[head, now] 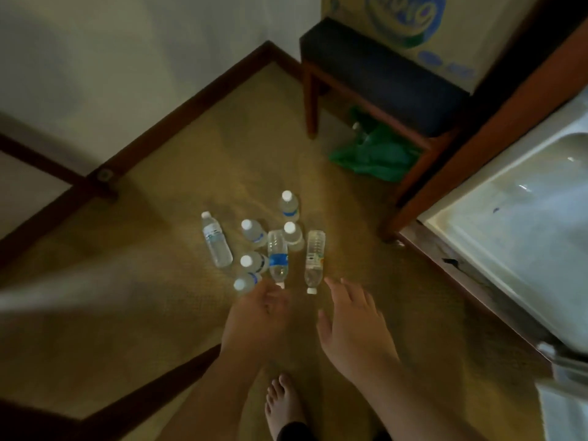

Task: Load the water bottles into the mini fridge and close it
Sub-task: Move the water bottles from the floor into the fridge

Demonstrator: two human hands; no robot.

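Now both grips loose, empty: left hand [254,316], right hand [351,326] near bottles [277,256].

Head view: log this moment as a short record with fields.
bottles: eight water bottles clustered on the carpet, three lying down, five upright
left hand: open, reaching at the blue-labelled lying bottle's cap end
right hand: open, fingers spread, near the clear-labelled lying bottle
fridge: white door open at right
loaded: none visible
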